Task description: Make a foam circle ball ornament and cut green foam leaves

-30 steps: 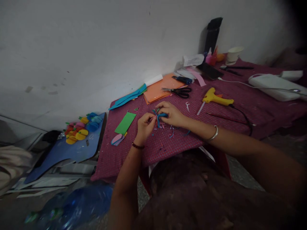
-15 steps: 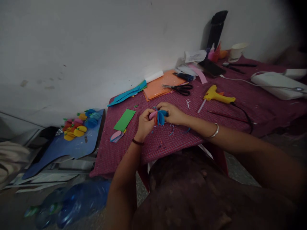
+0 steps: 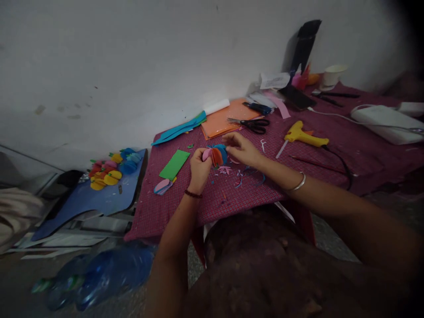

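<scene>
My left hand [image 3: 199, 168] is closed on a paper craft piece [image 3: 217, 155] made of rounded folded leaves in pink, orange and blue. Close by on its right is my right hand [image 3: 244, 150], fingers loosely bent and apart, the fingertips beside the blue leaves. Whether they brush the paper is hard to tell. Beneath the hands, small pink and blue paper snippets [image 3: 224, 170] lie scattered on the checked cloth [image 3: 212, 205]. A green paper rectangle [image 3: 174, 164] and a small stack of rounded paper cut-outs [image 3: 164, 186] lie left of my left hand.
Black-handled scissors [image 3: 253, 125] rest by orange sheets [image 3: 221, 123] and blue strips [image 3: 180, 129]. A yellow glue gun [image 3: 306, 135], a pencil [image 3: 316, 163], a phone [image 3: 296, 97] and a white box [image 3: 386, 123] are on the right. Colourful finished paper pieces [image 3: 111, 172] sit on a blue board [image 3: 96, 201].
My right hand has loosened from the craft piece and lifted slightly up and to the right. More of the orange and blue leaves now shows, still in my left hand. The view has shifted slightly.
</scene>
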`<state>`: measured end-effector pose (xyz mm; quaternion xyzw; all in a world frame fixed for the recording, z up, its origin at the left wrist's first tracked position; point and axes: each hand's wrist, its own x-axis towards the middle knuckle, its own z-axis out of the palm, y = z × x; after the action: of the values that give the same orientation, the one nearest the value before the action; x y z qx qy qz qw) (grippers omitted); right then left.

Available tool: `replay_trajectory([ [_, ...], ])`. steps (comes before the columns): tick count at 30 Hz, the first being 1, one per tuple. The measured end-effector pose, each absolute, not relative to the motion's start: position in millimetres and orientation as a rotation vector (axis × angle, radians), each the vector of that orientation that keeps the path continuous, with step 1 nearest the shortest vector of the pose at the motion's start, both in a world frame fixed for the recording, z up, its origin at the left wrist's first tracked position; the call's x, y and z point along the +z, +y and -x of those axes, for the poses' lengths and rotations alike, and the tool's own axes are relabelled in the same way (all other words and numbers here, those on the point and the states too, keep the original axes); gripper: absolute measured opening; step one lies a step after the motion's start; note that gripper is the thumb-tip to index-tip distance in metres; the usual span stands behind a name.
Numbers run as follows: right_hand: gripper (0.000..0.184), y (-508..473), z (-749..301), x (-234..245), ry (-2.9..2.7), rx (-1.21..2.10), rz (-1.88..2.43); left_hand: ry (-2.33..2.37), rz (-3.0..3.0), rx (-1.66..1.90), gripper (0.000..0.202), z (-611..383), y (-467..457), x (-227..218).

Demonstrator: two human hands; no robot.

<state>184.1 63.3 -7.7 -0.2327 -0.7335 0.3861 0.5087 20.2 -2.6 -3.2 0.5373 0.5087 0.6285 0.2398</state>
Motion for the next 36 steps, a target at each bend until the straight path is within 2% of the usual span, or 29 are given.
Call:
replay_trajectory([
  [10, 0.010, 49, -188, 2, -1.902, 0.635, 0.460, 1.361, -1.368, 1.745, 0.007, -14, 2, -8],
  [18, 0.027, 56, -185, -7, -2.080, 0.538, 0.522, 1.311, -1.507, 1.708, 0.011, -19, -3, -6],
  [36, 0.033, 55, -184, -9, -2.040, 0.555, 0.550, 1.328, -1.497, 1.693, 0.011, -19, -5, -6],
])
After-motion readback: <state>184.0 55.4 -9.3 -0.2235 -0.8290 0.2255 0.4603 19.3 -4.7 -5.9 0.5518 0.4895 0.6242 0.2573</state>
